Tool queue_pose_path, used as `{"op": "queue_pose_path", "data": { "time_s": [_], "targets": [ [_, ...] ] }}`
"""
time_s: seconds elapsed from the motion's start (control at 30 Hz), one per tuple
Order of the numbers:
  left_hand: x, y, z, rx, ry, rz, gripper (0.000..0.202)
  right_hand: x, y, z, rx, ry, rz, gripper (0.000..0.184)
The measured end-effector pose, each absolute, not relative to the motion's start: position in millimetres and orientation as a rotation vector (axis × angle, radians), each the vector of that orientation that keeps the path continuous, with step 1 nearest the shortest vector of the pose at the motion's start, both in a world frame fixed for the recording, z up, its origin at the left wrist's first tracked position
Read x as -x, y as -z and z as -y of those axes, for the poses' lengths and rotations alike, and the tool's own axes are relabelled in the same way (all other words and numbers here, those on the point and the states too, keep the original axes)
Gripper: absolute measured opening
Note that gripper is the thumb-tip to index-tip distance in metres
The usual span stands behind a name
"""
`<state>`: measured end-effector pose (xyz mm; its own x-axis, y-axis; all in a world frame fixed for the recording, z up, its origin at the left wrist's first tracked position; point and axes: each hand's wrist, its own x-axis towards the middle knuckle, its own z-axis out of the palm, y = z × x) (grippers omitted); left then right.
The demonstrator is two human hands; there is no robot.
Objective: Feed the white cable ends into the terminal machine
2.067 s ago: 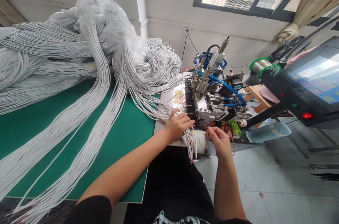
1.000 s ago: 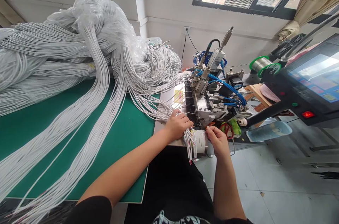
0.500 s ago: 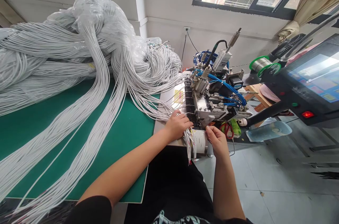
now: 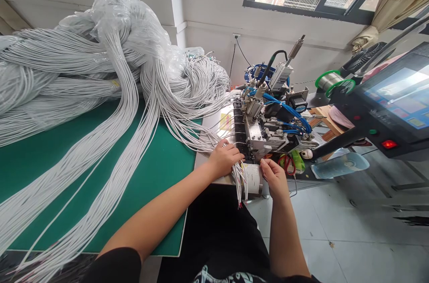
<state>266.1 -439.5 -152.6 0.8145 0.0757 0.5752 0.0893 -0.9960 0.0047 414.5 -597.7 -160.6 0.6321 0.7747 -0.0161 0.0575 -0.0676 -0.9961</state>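
My left hand (image 4: 224, 158) is closed over a bunch of white cables (image 4: 238, 180) at the front of the machine plate. Their ends, with small red tips, hang past the plate's front edge. My right hand (image 4: 275, 176) is pinched close to the front corner of the machine (image 4: 256, 129), just right of a white cylinder (image 4: 252, 179). Whatever lies between its fingertips is too small to make out. Single cables run across the metal plate (image 4: 214, 124) into the black row of slots along the machine's left side.
Long bundles of white cable (image 4: 127, 95), partly wrapped in clear plastic, cover much of the green table (image 4: 167, 202). To the right are a control screen (image 4: 398, 100), a solder wire spool (image 4: 335, 83), red-handled scissors (image 4: 288, 164) and a clear bluish bottle (image 4: 342, 166).
Almost nothing differs. Both hands keep their places, and the hanging cable ends have shifted very slightly.
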Motion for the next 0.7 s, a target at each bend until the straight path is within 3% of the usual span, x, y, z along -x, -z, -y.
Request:
{"op": "queue_pose_path", "data": {
  "time_s": [0.43, 0.7],
  "targets": [
    [-265, 154, 438, 2.982, 0.997, 0.138, 0.022, -414, 156, 599, 1.568, -0.554, 0.768, 0.035],
    [-262, 153, 438, 2.97, 1.059, 0.141, 0.021, -408, 143, 610, 1.63, -0.445, 1.004, 0.025]
  ]
}}
